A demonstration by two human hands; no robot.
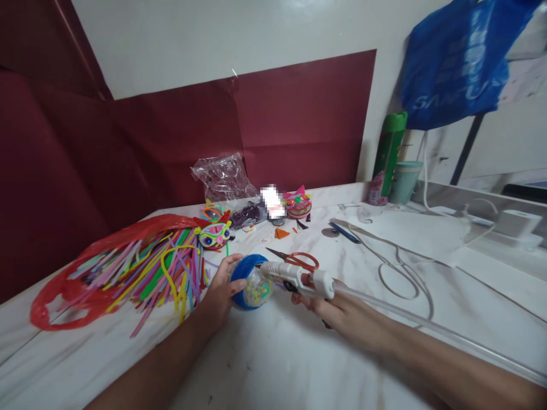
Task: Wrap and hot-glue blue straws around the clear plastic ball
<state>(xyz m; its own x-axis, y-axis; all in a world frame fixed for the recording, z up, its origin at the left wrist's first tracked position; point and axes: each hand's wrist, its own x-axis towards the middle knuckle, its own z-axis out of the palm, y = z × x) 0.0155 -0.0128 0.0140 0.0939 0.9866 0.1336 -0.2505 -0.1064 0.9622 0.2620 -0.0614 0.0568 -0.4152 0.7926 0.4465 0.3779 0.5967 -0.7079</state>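
My left hand (221, 287) grips a small ball (252, 283) wrapped in blue pipe cleaner, with a clear part showing yellow bits inside. My right hand (331, 307) is closed round a white glue gun (299, 279) with a long clear glue stick trailing back along my forearm. The gun's nozzle touches the ball's upper right side. Both are held just above the white table (273, 353).
A red plastic bag (77, 285) spills several coloured pipe cleaners (158, 267) at left. Red-handled scissors (299, 260) lie behind the gun. Small decorated craft faces (215, 233) and a clear bag (222, 176) sit at the back. A green can (388, 156), a cup and white cables are at right.
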